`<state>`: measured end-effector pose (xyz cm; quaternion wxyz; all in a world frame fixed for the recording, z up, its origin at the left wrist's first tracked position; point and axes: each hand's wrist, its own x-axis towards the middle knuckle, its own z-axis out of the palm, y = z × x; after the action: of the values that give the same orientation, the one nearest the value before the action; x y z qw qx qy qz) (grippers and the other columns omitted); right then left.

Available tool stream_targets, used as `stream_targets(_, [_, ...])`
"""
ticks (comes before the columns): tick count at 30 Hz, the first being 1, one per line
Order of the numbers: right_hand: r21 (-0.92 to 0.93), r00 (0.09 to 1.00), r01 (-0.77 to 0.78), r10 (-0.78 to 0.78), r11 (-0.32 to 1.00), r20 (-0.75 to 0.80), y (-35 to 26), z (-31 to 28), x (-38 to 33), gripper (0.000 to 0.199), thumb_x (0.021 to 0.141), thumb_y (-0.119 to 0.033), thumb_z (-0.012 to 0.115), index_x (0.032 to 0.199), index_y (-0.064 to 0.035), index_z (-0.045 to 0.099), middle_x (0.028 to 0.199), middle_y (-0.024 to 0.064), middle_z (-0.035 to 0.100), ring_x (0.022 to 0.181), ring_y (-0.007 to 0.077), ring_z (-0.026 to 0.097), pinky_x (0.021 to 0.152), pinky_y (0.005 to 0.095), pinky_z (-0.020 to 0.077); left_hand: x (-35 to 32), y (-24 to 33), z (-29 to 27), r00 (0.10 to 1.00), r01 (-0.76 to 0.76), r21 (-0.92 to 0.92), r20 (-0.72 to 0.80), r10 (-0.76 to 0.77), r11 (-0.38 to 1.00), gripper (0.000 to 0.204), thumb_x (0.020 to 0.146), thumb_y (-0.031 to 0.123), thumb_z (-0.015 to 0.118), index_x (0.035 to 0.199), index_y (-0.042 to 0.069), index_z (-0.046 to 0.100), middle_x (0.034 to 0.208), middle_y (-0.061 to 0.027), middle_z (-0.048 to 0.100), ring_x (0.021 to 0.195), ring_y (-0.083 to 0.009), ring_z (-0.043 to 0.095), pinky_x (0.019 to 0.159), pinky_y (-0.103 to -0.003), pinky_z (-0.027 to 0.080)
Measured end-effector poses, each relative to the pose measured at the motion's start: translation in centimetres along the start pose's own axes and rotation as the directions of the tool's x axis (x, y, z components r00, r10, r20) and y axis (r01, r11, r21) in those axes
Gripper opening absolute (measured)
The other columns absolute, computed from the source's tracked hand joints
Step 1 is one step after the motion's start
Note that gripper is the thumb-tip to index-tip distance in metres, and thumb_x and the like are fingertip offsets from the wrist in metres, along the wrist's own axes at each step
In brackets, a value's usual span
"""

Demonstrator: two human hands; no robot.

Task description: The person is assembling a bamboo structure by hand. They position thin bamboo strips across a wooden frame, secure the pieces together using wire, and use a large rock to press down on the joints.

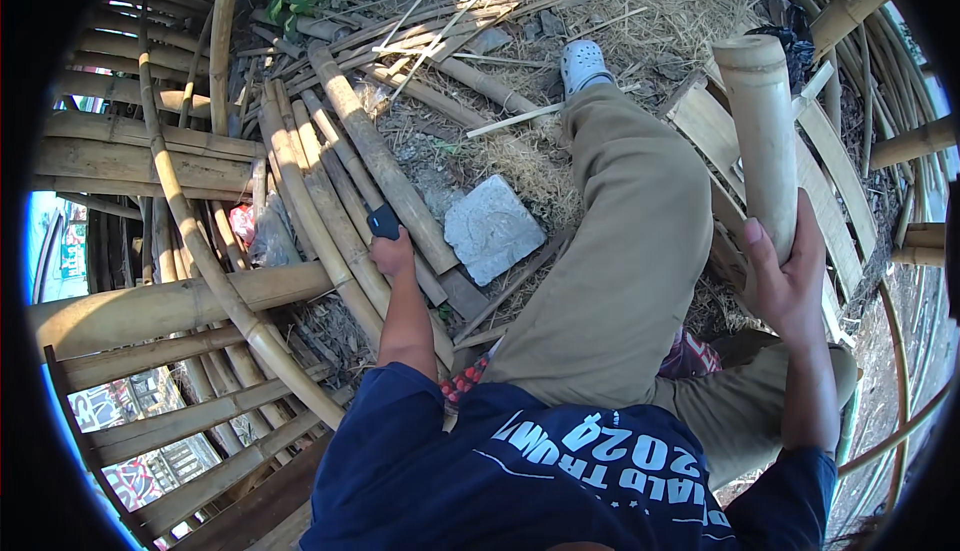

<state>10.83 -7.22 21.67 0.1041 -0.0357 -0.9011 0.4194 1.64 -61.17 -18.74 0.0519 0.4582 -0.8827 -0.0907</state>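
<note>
A pale, cylindrical bamboo section (760, 126), ringed end uppermost, is held well right of the grey stone slab (493, 229); a dark, partly hidden object (383, 220), left.

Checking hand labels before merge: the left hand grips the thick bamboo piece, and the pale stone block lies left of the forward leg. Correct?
Wrong hand: the head view shows the right hand gripping the thick bamboo piece. The pale stone block does lie left of the forward leg.

Bamboo tube's (757, 111) lower end hidden by right hand (795, 286); bamboo slats (100, 131) cut off leftward.
</note>
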Motion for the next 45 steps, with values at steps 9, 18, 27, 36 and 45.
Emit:
stream_targets(9, [0.23, 0.858, 0.12, -0.218, 0.966, 0.466, -10.3, 8.2, 0.7, 0.047, 0.094, -0.033, 0.077, 0.108, 0.0069, 0.056, 0.09, 0.0259, 0.061, 0.084, 0.0425, 0.064, 0.075, 0.0456, 0.0505, -0.1, -1.4, 2.3, 0.995, -0.056, 0.129, -0.077, 0.066, 0.99, 0.068, 0.079, 0.052, 0.081, 0.124, 0.004, 0.062, 0.122, -0.0144, 0.064, 0.121, -0.0345, 0.06, 0.097, -0.052, 0.05])
stream_targets(18, [0.208, 0.881, 0.057, -0.147, 0.977, 0.449, -10.4, 11.4, 1.3, 0.049, 0.095, -0.035, 0.075, 0.106, 0.0088, 0.056, 0.09, 0.0281, 0.061, 0.086, 0.0445, 0.065, 0.076, 0.0472, 0.0499, -1.8, -1.8, 2.1, 0.972, -0.116, 0.243, -0.171, 0.161, 0.963, 0.071, 0.08, 0.052, 0.081, 0.129, 0.006, 0.058, 0.123, -0.0089, 0.058, 0.122, -0.0286, 0.055, 0.093, -0.05, 0.048])
stream_targets(27, [0.162, 0.925, -0.106, 0.037, 0.981, 0.379, -9.1, 8.6, 2.2, 0.047, 0.097, -0.034, 0.072, 0.11, 0.0107, 0.06, 0.088, 0.0289, 0.068, 0.086, 0.0406, 0.07, 0.077, 0.0462, 0.0523, 1.2, -3.5, 0.8, 0.986, -0.141, -0.04, -0.096, 0.137, 0.989, 0.068, 0.07, 0.041, 0.088, 0.115, -0.004, 0.065, 0.105, -0.0204, 0.07, 0.102, -0.038, 0.069, 0.09, -0.051, 0.056])
stream_targets(36, [0.092, 0.933, -0.162, 0.122, 0.983, 0.339, -7.6, 7.9, 2.3, 0.051, 0.097, -0.038, 0.072, 0.117, 0.0082, 0.063, 0.093, 0.027, 0.07, 0.088, 0.0374, 0.071, 0.081, 0.0445, 0.0529, 6.0, -3.2, -2.7, 0.665, -0.7, -0.374, -0.03, 0.747, 0.608, 0.083, 0.062, 0.03, 0.092, 0.128, -0.007, 0.059, 0.121, -0.0245, 0.065, 0.112, -0.0419, 0.063, 0.101, -0.049, 0.051])
stream_targets(45, [0.112, 0.933, -0.175, 0.128, 0.978, 0.338, -7.6, 8.0, 2.2, 0.051, 0.098, -0.038, 0.071, 0.117, 0.0087, 0.063, 0.09, 0.0264, 0.069, 0.085, 0.0358, 0.07, 0.08, 0.0438, 0.0527, 9.7, -3.4, -2.6, 0.415, -0.816, -0.357, 0.186, 0.891, 0.455, 0.084, 0.064, 0.027, 0.092, 0.134, -0.003, 0.056, 0.132, -0.0237, 0.059, 0.124, -0.0418, 0.057, 0.111, -0.047, 0.047])
